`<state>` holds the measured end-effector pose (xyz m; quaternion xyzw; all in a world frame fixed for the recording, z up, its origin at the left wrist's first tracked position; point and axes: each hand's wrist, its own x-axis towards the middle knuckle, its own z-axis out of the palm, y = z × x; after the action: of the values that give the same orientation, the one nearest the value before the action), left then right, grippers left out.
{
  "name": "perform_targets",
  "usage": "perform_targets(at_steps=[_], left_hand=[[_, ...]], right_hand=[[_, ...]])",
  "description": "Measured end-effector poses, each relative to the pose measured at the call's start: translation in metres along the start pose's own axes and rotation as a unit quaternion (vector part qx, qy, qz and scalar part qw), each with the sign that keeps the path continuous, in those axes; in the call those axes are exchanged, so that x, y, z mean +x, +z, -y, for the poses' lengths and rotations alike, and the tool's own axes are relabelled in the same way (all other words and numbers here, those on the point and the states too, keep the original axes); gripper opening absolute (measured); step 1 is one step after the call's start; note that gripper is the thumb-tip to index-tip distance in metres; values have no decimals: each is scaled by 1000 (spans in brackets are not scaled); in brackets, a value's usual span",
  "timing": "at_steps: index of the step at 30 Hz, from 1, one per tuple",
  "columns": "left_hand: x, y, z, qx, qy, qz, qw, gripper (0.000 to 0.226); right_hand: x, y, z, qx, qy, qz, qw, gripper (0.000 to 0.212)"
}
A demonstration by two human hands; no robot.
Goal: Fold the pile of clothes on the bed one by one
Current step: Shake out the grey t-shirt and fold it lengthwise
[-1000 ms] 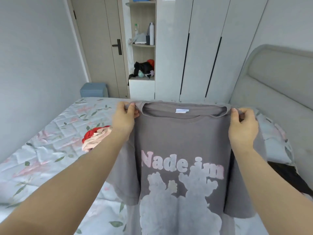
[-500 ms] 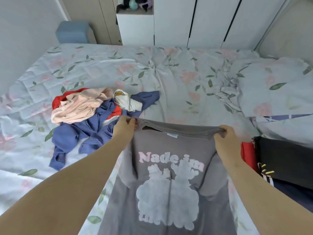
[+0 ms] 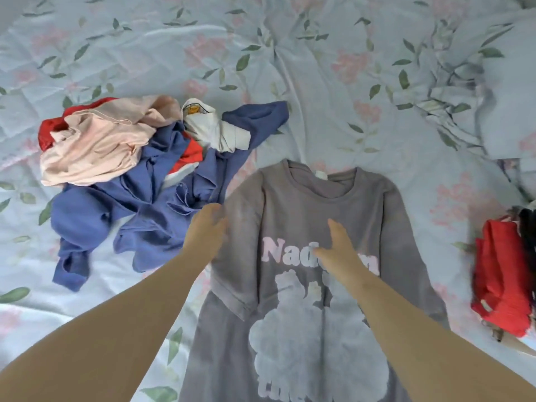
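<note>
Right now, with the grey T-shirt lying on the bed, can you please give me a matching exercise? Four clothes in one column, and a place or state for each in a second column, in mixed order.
Clothes:
1. grey T-shirt
2. pink garment
3. blue garment
4. white garment

Place or state:
A. crumpled, farthest to the left
B. small bundle with a yellow label
C. spread flat, print facing up
D. sprawled out, just beside the left hand

Pairs: 1-C, 2-A, 3-D, 4-B
</note>
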<state>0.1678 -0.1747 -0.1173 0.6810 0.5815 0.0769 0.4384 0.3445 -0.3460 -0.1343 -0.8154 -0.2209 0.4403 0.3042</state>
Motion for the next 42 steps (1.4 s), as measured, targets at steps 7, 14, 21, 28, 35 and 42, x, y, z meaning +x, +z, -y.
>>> perform_targets(at_steps=[7, 14, 21, 28, 35, 42], left_hand=[[18, 9, 76, 63, -146, -10, 987, 54], [29, 21, 73, -118, -198, -29, 973, 46], [23, 8, 72, -198, -209, -10, 958, 26], [21, -13, 68, -214, -141, 12, 967, 29], [51, -70, 66, -109, -19, -234, 966, 30], [19, -2, 61, 283, 90, -124, 947, 76]], right_hand=[[43, 78, -22, -209, 88, 98, 969, 75], [48, 90, -26, -268, 124, 107, 949, 87], [43, 93, -24, -278, 138, 110, 944, 93], [40, 94, -20, -284, 143, 109, 942, 94], [40, 95, -20, -297, 144, 107, 938, 97], [38, 90, -20, -270, 139, 111, 946, 97]])
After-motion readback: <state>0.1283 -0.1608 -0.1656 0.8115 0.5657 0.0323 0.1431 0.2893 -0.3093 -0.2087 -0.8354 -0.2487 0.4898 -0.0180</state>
